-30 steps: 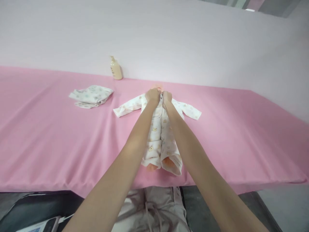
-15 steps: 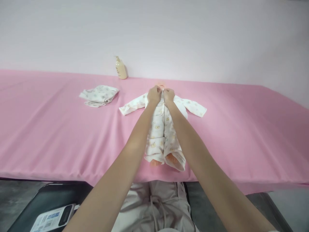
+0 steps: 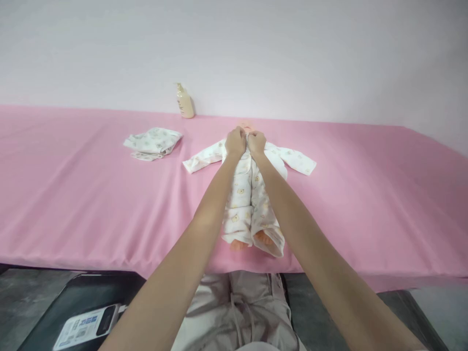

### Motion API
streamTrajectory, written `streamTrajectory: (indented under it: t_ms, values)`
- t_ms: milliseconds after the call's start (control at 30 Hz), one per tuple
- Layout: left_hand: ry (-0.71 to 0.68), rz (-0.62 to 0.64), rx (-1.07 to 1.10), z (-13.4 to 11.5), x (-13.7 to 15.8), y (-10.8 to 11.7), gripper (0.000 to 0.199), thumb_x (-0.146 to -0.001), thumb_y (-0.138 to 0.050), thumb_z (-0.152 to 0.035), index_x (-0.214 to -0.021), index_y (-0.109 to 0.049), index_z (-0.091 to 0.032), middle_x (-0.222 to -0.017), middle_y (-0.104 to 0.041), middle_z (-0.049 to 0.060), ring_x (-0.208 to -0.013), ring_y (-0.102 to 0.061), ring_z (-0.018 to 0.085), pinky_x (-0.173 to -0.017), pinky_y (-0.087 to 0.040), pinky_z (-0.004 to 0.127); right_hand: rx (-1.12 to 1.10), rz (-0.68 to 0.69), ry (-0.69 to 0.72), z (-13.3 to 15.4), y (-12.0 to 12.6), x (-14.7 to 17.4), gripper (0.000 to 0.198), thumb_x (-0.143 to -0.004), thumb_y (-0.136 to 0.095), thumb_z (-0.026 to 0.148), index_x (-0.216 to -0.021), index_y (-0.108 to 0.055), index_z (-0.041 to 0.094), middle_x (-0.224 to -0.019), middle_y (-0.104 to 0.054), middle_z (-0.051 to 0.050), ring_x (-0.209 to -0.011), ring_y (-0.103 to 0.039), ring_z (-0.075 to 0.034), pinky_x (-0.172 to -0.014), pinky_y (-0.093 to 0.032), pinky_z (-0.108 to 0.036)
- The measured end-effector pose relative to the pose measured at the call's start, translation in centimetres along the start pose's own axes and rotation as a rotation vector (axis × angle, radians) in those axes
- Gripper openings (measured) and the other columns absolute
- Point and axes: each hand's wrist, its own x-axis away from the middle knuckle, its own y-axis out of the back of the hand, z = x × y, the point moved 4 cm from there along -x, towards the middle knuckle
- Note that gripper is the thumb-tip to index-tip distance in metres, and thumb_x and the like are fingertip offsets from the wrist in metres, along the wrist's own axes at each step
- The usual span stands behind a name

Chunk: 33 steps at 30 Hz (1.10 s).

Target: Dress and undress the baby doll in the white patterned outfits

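A baby doll (image 3: 238, 245) lies on its back, feet toward me, dressed in a white patterned baby outfit (image 3: 241, 190) with the sleeves spread to both sides. At its neckline, my left hand (image 3: 236, 141) pinches the collar edge from the left. My right hand (image 3: 257, 143) is closed on the same collar from the right, close beside the left. Both hands cover the doll's neck and most of its head. Whatever fastening lies between the fingertips is too small to make out. The outfit's front seam runs down the middle.
A folded patterned cloth (image 3: 154, 142) lies to the left on the pink sheet (image 3: 91, 195). Behind it, a cream pump bottle (image 3: 185, 103) stands against the wall. Below the table's front edge, a white device with a label (image 3: 86, 326) rests on a black chair seat (image 3: 47, 312).
Both hands stay at the collar, with only a slight shift of the fingers. The whole view has moved a little.
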Motion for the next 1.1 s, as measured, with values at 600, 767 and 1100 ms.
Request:
streamTrajectory:
  t_ms: [600,767,1100]
  values:
    - [0.05,0.007,0.152,0.4,0.0,0.1,0.024,-0.088,-0.043,-0.036,-0.091,-0.063,-0.022,-0.098,-0.068,0.003,-0.094,-0.06,0.018,-0.079,-0.042,0.028,0.029,0.005,0.09,-0.2,0.2,-0.9,0.005,-0.068,-0.057,0.019,-0.065,-0.061,0.017,-0.066,-0.06,-0.002,-0.07,-0.058,-0.018,-0.08,-0.046,-0.035]
    - [0.085,0.037,0.154,1.2,-0.3,-0.2,0.023,-0.085,-0.045,-0.028,-0.096,-0.065,-0.021,-0.103,-0.068,0.004,-0.096,-0.06,0.018,-0.081,-0.042,0.028,0.126,0.045,0.14,-0.2,-0.6,-1.1,0.008,-0.067,-0.055,0.012,-0.061,-0.056,0.018,-0.072,-0.061,-0.004,-0.081,-0.059,-0.02,-0.086,-0.043,-0.036]
    - [0.093,0.03,0.186,1.4,-0.4,-0.3,0.026,-0.089,-0.042,-0.028,-0.1,-0.063,-0.018,-0.106,-0.067,0.008,-0.101,-0.058,0.022,-0.088,-0.042,0.033,-0.122,0.121,-0.053,-2.4,-1.4,-2.6,0.005,-0.067,-0.057,0.014,-0.064,-0.055,0.018,-0.066,-0.056,0.002,-0.073,-0.056,-0.016,-0.082,-0.046,-0.036]
